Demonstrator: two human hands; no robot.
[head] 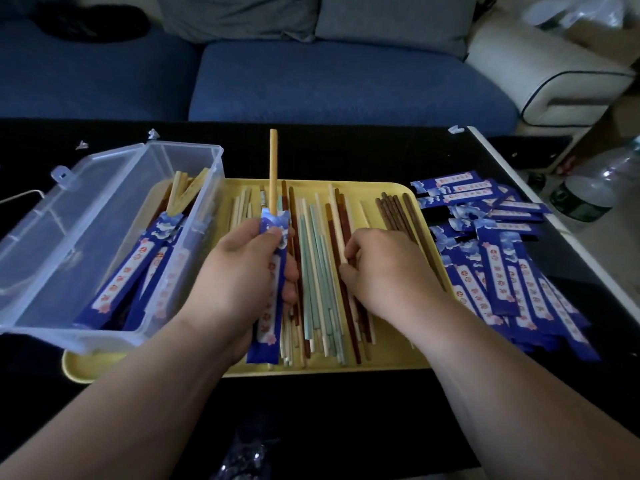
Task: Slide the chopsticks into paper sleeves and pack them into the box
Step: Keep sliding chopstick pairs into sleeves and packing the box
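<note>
Two bare forearms reach out over the black counter (346, 427) to a yellow tray (346, 372) of loose chopsticks (311, 271).

The left hand (242, 271) has its grip closed round a blue paper sleeve (268, 317), thumb on top near the mouth. One tan chopstick (273, 168) stands out of the far end of that sleeve, pointing away from the person. The sleeve looks one stick short of a pair.

The right hand (384, 271) lies just right of that grip, fingers curled down among the loose sticks. Its grip seems to pinch a pale chopstick (336, 216). That stick runs away from the person, nearly parallel to the held sleeve. The sleeve's mouth is at the far end of the left grip. So the stick likely has to be lifted, carried left and fed in from the far end. The right hand is the nearer one for that.

Left of the left grip, partly on the tray, stands the clear plastic box (34, 271), lid open, with sleeved pairs (138, 271) leaning inside. Well right of the right grip, empty sleeves (502, 271) are heaped on the counter. Beyond lie a blue sofa (311, 81) and, far right, a water bottle (595, 188).
</note>
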